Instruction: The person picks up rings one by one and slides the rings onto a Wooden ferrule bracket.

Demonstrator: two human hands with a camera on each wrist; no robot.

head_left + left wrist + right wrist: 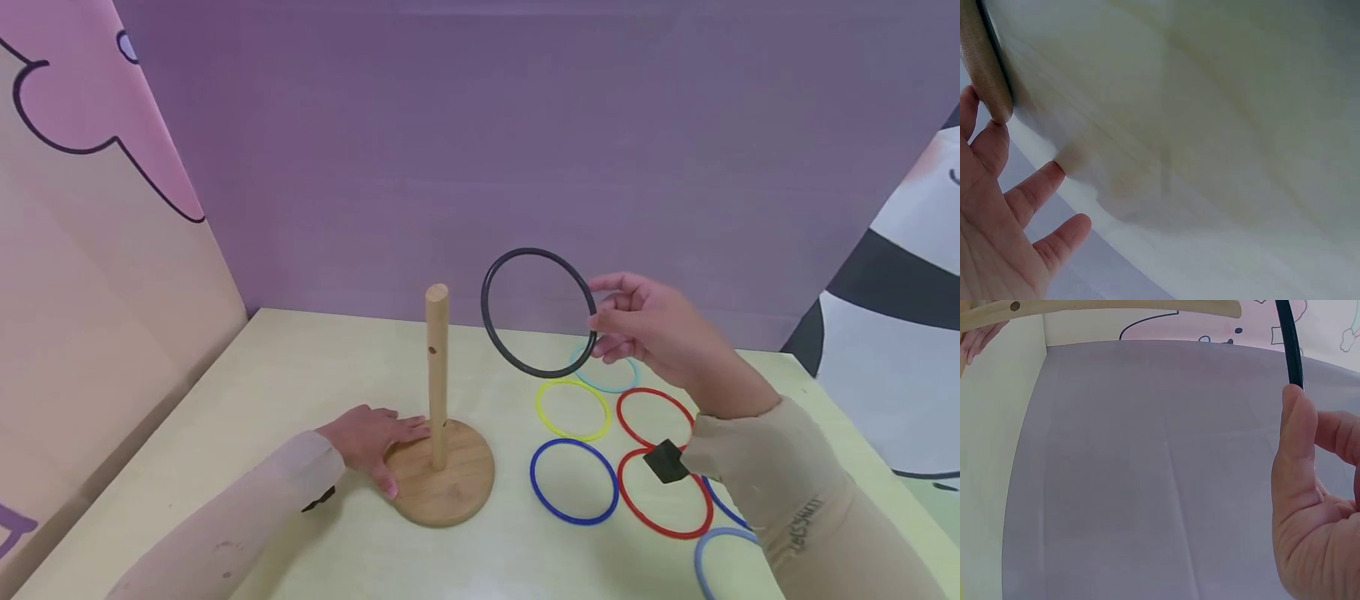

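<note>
The step in hand looks like carrying a ring to the post. The right hand (660,333) holds a black ring (538,312) in the air, its fingers (615,321) pinching the ring's near edge, thumb on one side and fingertips on the other. The ring stands almost upright, tilted a little, up and to the left of those fingers and clear of the surface (300,375). The wooden post (437,375) rises further left of the ring, with a gap between them; the ring's lower edge sits below the post's top.

The left hand (371,437) lies flat, fingers straight and relaxed, on the near-left rim of the round wooden base (450,483), apparently steadying it.

Judging from this, the next move calls for lifting the ring higher than the post's tip, turning it level, and bringing its opening over the tip before letting go. The ring is far wider than the post, so there is room to spare.

The black ring is thin, round, smooth and seemingly rigid. It holds its shape from a pinch at one point.

Below the right fingers, other rings lie flat on the surface: a yellow ring (537,408), a light blue ring (633,379), two red rings (622,408), and a blue ring (534,483).
</note>
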